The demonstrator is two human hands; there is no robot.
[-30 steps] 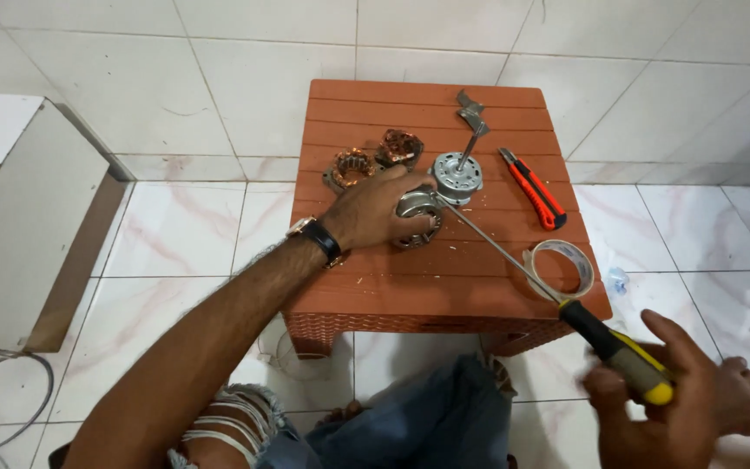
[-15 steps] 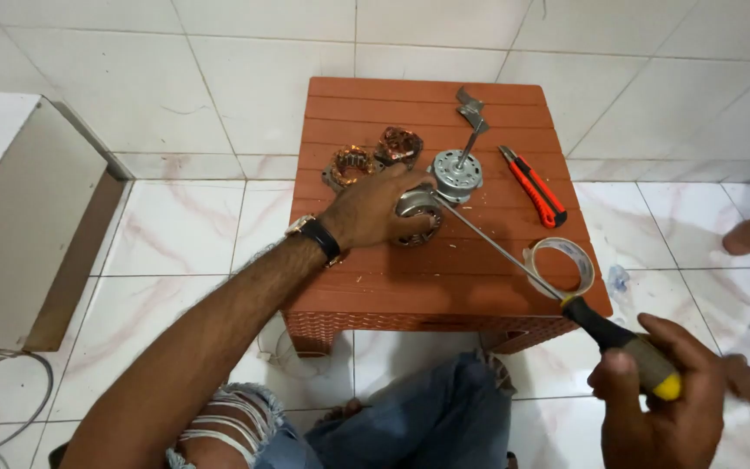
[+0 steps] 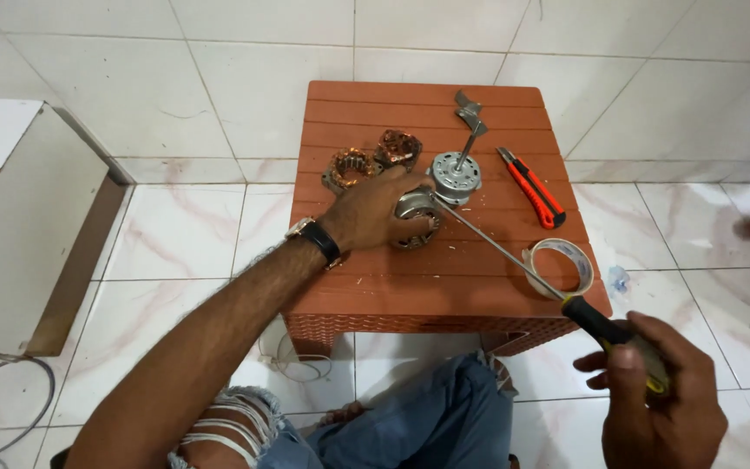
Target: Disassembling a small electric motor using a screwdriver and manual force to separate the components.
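Two hands are at work over a small brown slatted table (image 3: 366, 287). Left hand (image 3: 373, 213) lies palm-down with the fingers closed on a round metal motor housing (image 3: 416, 217), pressing it to the tabletop. Right hand (image 3: 657, 408), well apart from the left and off the near corner of the table, is clamped around the black-and-yellow handle of a long screwdriver (image 3: 514, 260). The shaft runs diagonally from this hand up to the housing, where the tip meets the part at the left fingertips.

Just beyond the left hand stand two copper-wound stators (image 3: 375, 156) and a silver motor body (image 3: 456, 168) with an upright shaft. Between the hands, beside the screwdriver shaft, lies a roll of clear tape (image 3: 559, 265). A red utility knife (image 3: 531, 187) rests beyond the tape.
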